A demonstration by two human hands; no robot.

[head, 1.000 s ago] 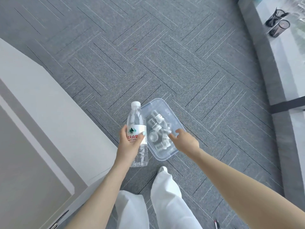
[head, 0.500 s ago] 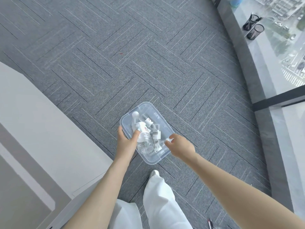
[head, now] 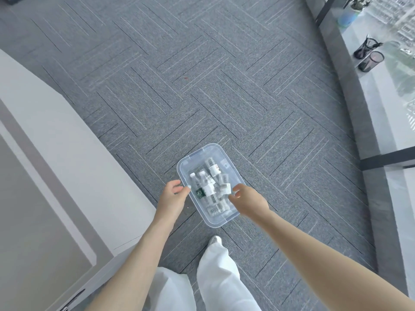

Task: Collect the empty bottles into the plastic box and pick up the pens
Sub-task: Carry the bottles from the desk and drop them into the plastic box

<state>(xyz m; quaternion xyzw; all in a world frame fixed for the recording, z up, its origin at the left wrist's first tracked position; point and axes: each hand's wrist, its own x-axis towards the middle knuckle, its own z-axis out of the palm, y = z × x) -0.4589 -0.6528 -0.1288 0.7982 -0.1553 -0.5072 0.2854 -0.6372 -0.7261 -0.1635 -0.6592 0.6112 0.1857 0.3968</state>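
I look down at the gray carpet floor (head: 224, 86). The clear plastic box (head: 226, 217) sits on it in front of my shoe, and the empty bottles (head: 208, 189) lie inside it. My left hand (head: 171, 199) curls loose at the box's left edge, holding nothing. My right hand (head: 248, 202) hangs over the right edge, fingers bent and apart. I think the bottles are done. The pens come next, and I see none yet.

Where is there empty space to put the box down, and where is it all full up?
Bare carpet stretches wide beyond the plastic box, between the grey cabinet and the window ledge. Crowded: inside the box, packed with bottles, and the ledge end with the pen cups.
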